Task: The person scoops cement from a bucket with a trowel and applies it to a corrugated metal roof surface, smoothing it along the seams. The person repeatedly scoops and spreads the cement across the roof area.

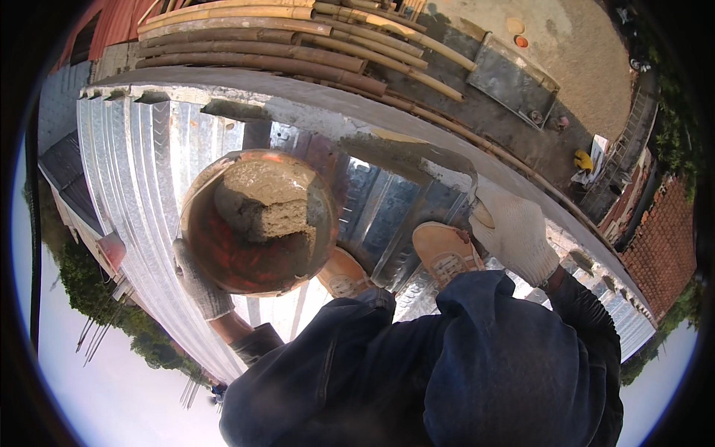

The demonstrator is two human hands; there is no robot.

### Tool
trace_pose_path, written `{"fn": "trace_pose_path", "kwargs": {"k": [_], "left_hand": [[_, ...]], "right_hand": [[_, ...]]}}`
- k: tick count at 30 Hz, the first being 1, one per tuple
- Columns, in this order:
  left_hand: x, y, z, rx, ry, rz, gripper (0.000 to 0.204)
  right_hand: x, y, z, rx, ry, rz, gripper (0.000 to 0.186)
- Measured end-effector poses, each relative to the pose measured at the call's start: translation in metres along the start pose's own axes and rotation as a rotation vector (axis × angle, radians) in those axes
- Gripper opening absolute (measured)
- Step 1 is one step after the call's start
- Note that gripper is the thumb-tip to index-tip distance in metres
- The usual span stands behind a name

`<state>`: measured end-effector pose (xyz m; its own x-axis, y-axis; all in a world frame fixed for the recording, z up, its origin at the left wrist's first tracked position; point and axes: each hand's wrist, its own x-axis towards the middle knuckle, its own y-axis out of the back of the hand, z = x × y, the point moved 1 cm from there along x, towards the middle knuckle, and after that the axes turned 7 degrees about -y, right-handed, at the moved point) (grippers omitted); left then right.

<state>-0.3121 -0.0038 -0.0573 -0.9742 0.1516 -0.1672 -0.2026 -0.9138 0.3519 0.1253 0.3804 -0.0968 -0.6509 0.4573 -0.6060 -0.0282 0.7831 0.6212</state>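
Note:
My left hand [195,281], in a knit work glove, is closed on the side of a round bucket [261,262], and its fingertips are partly hidden. Grey-brown wet mortar [277,182] fills the far part of the bucket, while reddish inner wall shows nearer me. In my right hand [514,232], also in a pale glove, is a trowel with a wooden handle [483,214]. The trowel's blade lies against the mortar-smeared upper edge of the wall [387,153], where it is hard to tell metal from mortar.
Under my shoes [445,249] lies corrugated metal sheeting [126,164]. Beyond the wall, well below, are bamboo poles [261,52], a grey mixing tray [514,80], a sand heap [588,59] and a person in yellow [583,159]. A tiled roof [661,249] stands at right.

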Motion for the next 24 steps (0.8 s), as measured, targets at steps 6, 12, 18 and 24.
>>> {"fn": "trace_pose_path", "kwargs": {"k": [6,12,18,24], "left_hand": [[0.000,0.006,-0.006,0.084,-0.043,0.009,0.044],[0.000,0.019,-0.005,0.114,-0.037,0.045,0.042],[-0.005,-0.005,0.003,0.205,-0.024,0.093,0.043],[0.002,-0.008,0.000,0.114,-0.029,0.047,0.047]], "right_hand": [[0.011,0.000,-0.017,0.086,0.002,0.088,0.032],[-0.003,-0.010,-0.009,0.137,-0.040,0.078,0.030],[-0.028,-0.003,0.007,0.332,-0.317,0.063,0.035],[-0.091,-0.003,0.041,0.492,-0.530,0.254,0.037]]}}
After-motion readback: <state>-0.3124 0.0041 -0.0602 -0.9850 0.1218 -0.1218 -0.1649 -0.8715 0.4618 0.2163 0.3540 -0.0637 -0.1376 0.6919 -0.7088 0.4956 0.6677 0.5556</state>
